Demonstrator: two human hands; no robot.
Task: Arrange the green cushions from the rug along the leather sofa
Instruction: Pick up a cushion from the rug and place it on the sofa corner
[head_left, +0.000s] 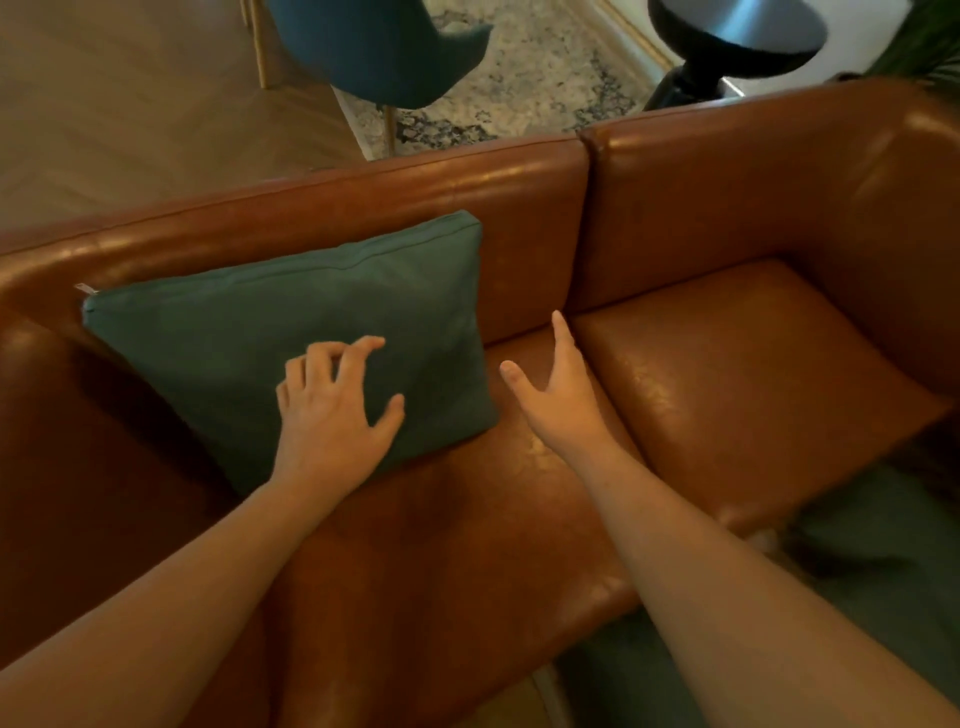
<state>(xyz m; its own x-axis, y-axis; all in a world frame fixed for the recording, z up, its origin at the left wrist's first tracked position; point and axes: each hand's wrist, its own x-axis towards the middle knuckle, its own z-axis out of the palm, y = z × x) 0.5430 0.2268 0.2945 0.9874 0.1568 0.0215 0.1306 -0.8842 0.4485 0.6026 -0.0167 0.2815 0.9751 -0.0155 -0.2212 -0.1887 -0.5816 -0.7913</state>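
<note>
A green cushion (249, 343) leans against the backrest at the left end of the brown leather sofa (727, 364). My left hand (332, 410) hovers over or lightly touches the cushion's lower front, fingers loosely curled and holding nothing. Just right of the cushion, my right hand (556, 384) is above the seat with straight fingers and the thumb spread, empty. More green fabric (872, 566) shows at the lower right below the sofa's front edge, partly behind my right forearm; it may be further cushions.
Behind the sofa are a wooden floor, a pale patterned rug (535, 67), a blue chair (379, 47) with thin gold legs and a dark lamp (737, 36). A plant's leaves (930, 47) show at the top right. The right seat cushion bears nothing.
</note>
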